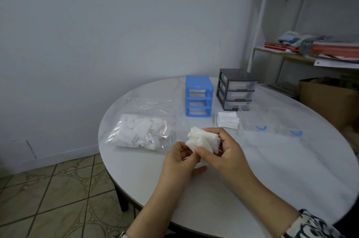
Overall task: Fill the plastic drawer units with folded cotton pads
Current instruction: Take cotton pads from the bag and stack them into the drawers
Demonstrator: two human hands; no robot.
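**Pads in hand, drawers waiting**

At the left of the round table (136, 169) lies a clear bag (139, 132) full of loose cotton pads, its mouth turned toward the middle. Just right of it, above the table's near half, the left hand (178, 162) pinches the lower edge of a small bunch of pads (203, 140), while the right hand (223, 152) curls round the same bunch from the other side, thumb on top. This looks like the folding or squaring-up step, before anything goes into a drawer

Behind the hands stands the blue drawer frame (199, 98), all three slots empty of drawers. To its right a clear drawer (228, 122) holds a neat stack of white pads, and beyond that sits the grey drawer unit (236, 90) with its drawers in. Further right two more clear drawers (272, 127) with blue handles sit on the table, seemingly unfilled

Next, the bunch likely needs aligning flat and setting into one of the loose drawers

How many pads the hands hold is hard to tell, as fingers cover much of the bunch; the grey unit's contents are unclear through its frosted fronts
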